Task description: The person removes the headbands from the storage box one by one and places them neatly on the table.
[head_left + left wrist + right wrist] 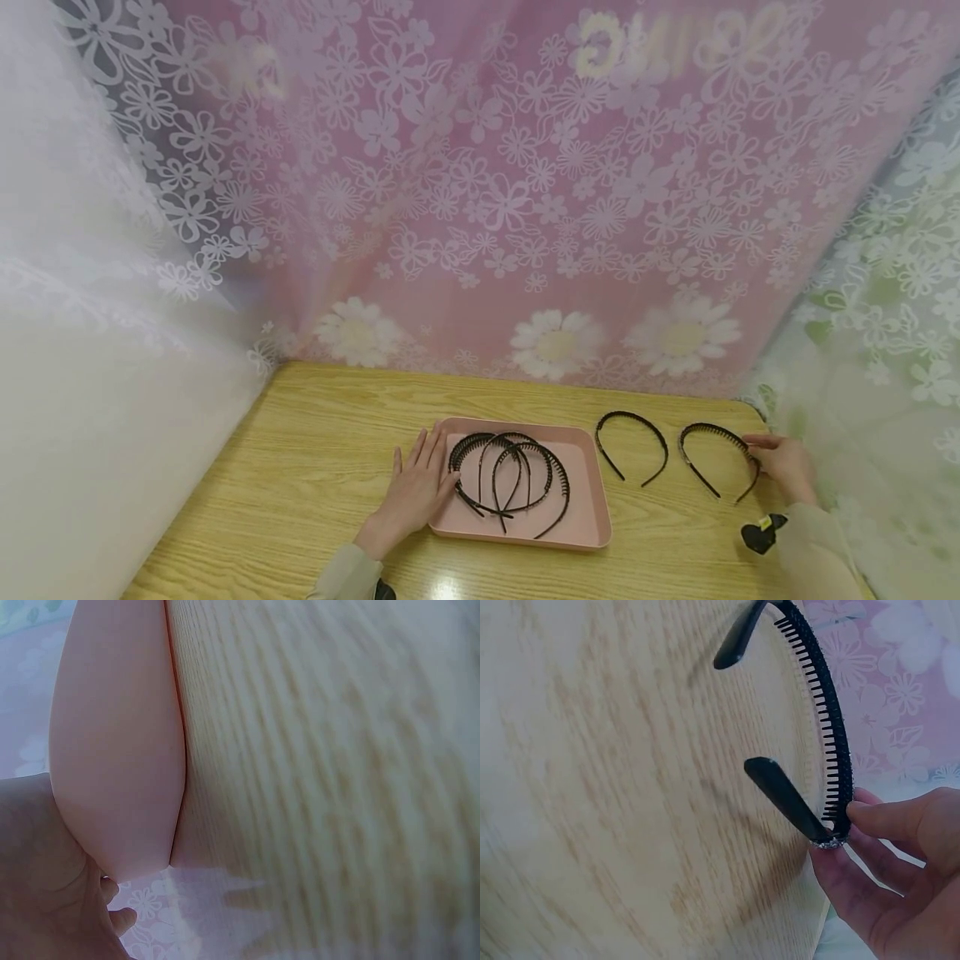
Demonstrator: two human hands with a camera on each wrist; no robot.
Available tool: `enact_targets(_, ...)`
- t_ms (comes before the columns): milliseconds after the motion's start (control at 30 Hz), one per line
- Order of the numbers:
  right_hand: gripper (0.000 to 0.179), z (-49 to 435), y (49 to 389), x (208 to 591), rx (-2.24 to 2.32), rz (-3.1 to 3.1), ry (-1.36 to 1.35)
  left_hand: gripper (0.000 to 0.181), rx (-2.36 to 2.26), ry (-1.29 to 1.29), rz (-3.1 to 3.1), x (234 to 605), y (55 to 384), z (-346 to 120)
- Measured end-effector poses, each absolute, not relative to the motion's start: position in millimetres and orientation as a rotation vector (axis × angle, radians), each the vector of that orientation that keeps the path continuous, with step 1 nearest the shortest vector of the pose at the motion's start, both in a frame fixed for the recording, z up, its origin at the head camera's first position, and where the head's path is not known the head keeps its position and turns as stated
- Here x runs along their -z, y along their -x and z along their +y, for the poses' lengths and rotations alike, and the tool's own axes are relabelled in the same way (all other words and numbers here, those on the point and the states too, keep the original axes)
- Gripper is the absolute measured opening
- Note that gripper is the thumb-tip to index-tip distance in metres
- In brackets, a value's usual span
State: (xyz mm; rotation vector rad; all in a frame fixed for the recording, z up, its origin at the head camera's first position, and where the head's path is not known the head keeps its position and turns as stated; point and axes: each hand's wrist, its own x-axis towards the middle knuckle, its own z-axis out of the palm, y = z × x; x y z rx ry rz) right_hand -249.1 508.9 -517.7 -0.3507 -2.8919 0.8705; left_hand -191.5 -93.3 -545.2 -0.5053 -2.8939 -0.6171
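My left hand (412, 492) rests its fairly straight fingers on the left rim of a pink tray (590, 500). In the left wrist view, that hand (45, 870) lies against the tray's outer wall (120, 742). Several black toothed headbands (467, 446) overlap inside the tray. Far to the right, my right hand (783, 467) pinches the side of a black headband (712, 427). The right wrist view shows thumb and fingers on this headband (831, 727), near a sparkly spot, with its comb teeth pointing inward. Both its ends are free.
Another black headband (633, 415) lies on the wooden table (322, 433) between the tray and the held one. A pink flowered curtain (480, 208) hangs along the table's back edge. Pale sheets (892, 400) hang at both sides, the right one close to my right hand.
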Motion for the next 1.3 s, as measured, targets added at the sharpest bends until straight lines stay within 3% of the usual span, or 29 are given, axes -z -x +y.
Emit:
enact_targets(633,0.036,511,244,521,-0.894,-2.893,0.333,0.067,0.624,0.505,-2.894,546,193,-93)
enact_targets(1067,0.052,501,242,522,-1.022,-2.735,0.442,0.067,0.639,0.508,-2.885,544,192,-93)
enact_targets(1300,0.051,491,240,521,-1.050,-2.690,0.382,0.067,0.630,0.503,-2.878,546,193,-93)
